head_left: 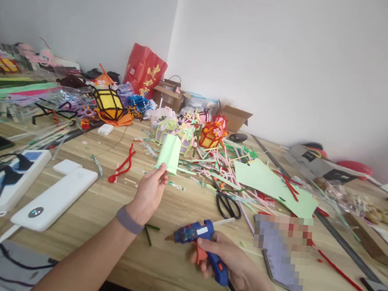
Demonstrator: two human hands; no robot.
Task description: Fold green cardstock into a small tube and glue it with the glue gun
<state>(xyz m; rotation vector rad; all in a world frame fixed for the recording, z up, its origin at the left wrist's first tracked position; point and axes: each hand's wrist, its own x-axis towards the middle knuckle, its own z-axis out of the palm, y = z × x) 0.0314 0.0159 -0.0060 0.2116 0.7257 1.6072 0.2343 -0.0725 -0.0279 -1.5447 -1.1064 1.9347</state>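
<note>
My left hand (152, 185) pinches the lower edge of a folded light green paper piece (170, 151), raised over the middle of the table. In my right hand (225, 254) is a blue hot glue gun (196, 231) with an orange trigger, its nozzle pointing left. A pale glue stick (225, 221) pokes out of the gun's rear. Black-handled scissors (228, 204) lie just beyond the gun. Behind the paper stand small pipe-cleaner lanterns, among them a red and yellow lantern (211, 135).
At left lie a white power bank (55, 199) and a power strip (10, 184) with black cables. Loose pipe cleaners (213, 163) and a large green paper sheet (272, 182) cover the centre right. A phone (277, 257) lies at right. A red bag (144, 71) stands by the wall.
</note>
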